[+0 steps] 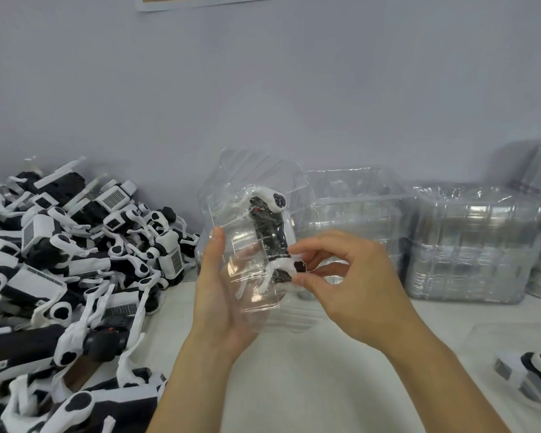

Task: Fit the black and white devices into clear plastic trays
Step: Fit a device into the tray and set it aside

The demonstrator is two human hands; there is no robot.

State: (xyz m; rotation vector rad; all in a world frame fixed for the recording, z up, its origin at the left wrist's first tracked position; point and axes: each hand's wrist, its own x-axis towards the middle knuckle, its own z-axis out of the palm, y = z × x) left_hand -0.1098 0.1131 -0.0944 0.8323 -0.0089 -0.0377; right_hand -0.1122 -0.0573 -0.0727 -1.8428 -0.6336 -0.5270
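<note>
I hold a clear plastic tray (228,214) upright above the white table. My left hand (222,295) cups it from behind and below, thumb on its left edge. A black and white device (269,229) sits in the tray, its white arms curling out at top and bottom. My right hand (341,282) pinches the device's lower white arm between thumb and fingertips at the tray's right side.
A large heap of black and white devices (59,276) fills the left of the table (310,385). Stacks of clear trays (469,242) stand along the wall at the right. Another device in a tray (535,370) lies at the right edge.
</note>
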